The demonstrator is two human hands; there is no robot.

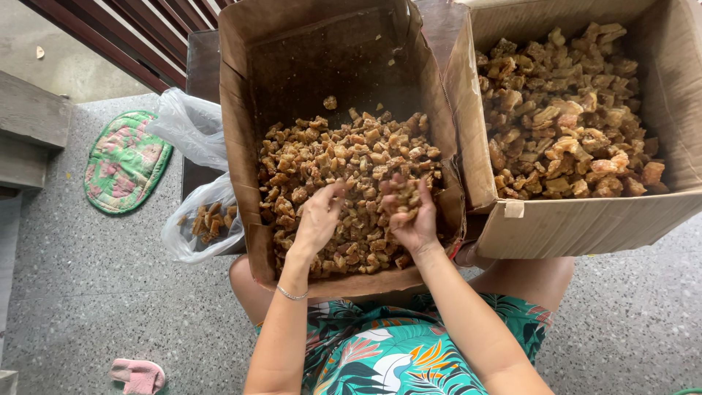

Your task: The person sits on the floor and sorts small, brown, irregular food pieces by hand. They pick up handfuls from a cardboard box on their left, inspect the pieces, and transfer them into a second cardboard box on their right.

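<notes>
Step in hand: we judge that we are sorting through the brown chunks [351, 183] in the middle cardboard box [238, 146], centre of the frame.
Left hand [316, 219]: palm down on the heap at lower centre, fingers loosely curled into the pieces; whether it grips any we cannot tell.
Right hand [411, 216]: just beside it, palm up and cupped, a small heap of chunks lying in it.
Second box [578, 227]: upper right, heaped with larger, paler pieces [567, 117].
Plastic bag [201, 223]: left of the middle box, a few pieces inside.
Floor: a green quilted mat [124, 161] at upper left, a pink slipper [137, 374] at lower left.
Next move calls for: keeping the cupped palm level so nothing spills, in our judgement.
</notes>
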